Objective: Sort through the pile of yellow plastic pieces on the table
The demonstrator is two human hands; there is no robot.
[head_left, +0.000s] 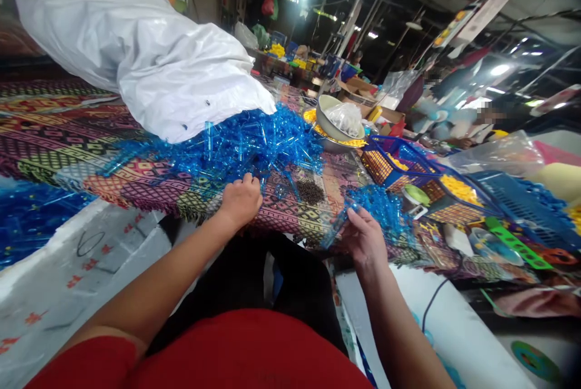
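My left hand (242, 200) is at the near edge of a large heap of clear blue plastic pieces (245, 141), its fingers curled together; what they hold, if anything, is hidden. My right hand (364, 236) grips a clear blue plastic piece (334, 228) between thumb and fingers, over the cloth's front edge. A small pile of dark little parts (310, 192) lies on the patterned cloth (281, 210) between the hands. Just beyond my right hand is a smaller heap of blue pieces (381, 210).
A big white sack (181, 68) lies across the left, its mouth at the large heap. Bowls (333, 123) and baskets with yellow parts (390, 162) stand at the right. White foam boxes (91, 262) flank my legs. A fan (440, 112) and a person (490, 117) are beyond.
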